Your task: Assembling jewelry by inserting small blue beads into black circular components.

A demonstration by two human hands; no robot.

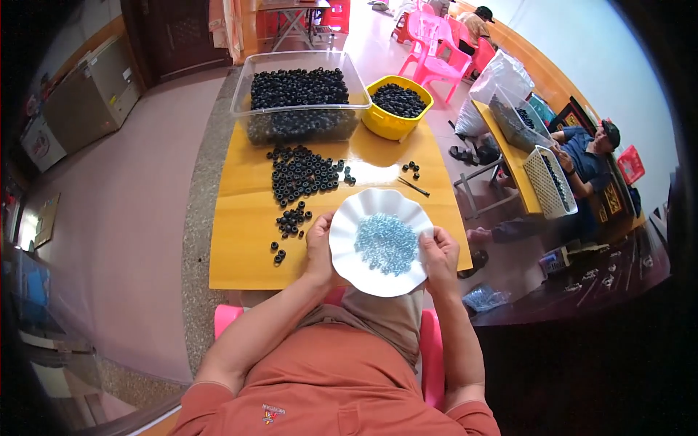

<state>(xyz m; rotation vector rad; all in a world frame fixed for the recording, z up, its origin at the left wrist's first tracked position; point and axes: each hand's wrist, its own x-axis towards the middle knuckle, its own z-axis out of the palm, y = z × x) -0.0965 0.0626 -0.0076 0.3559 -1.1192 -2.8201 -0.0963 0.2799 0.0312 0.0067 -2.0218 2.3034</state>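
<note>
Both my hands hold a white plate with a scalloped rim (pixel 347 265) over the near edge of the yellow table. My left hand (pixel 320 245) grips its left side, and my right hand (pixel 439 256) pinches the right rim with the thumb on top. A heap of small clear bluish beads (pixel 387 243) lies in the plate. Left of the plate, many small black ring-shaped parts (pixel 302 174) are spread on the wood, with a smaller cluster (pixel 292 219) nearer me. Dark tweezers (pixel 414 187) rest beyond the plate, close to a few more black rings (pixel 411 170).
A clear plastic bin (pixel 243 91) and a yellow bowl (pixel 392 129), both full of black parts, stand at the table's (pixel 240 254) far end. At right, another person (pixel 587 156) sits by a second table (pixel 512 156) with a white basket (pixel 554 182). Pink chairs (pixel 436 51) stand farther back.
</note>
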